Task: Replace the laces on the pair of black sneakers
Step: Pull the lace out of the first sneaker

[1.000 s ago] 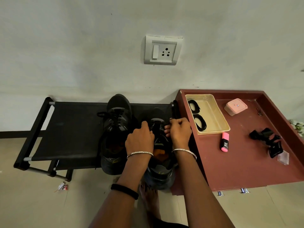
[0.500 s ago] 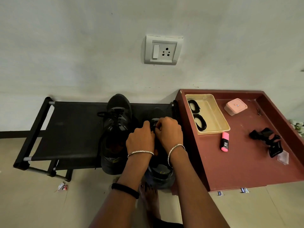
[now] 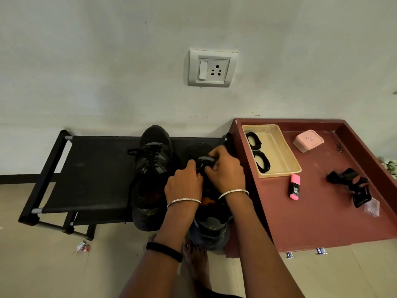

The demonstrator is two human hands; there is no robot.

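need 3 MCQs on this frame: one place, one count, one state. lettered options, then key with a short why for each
1. Where is the pink highlighter relative to the beige tray?
A. inside it
B. on the floor under it
C. on the maroon table, just outside its near rim

2. How many black coils lie in the tray?
A. one
B. two
C. four

3. What are the left hand and right hand doing?
A. pinching, fingers curled, at the lace area of the right-hand sneaker
B. lying flat on the table
C. lifting the tray

Key:
1 C: the highlighter lies on bare table in front of the tray.
2 B: two separate coils sit along the tray's left side.
3 A: both hands meet over that sneaker's upper with their fingers curled.
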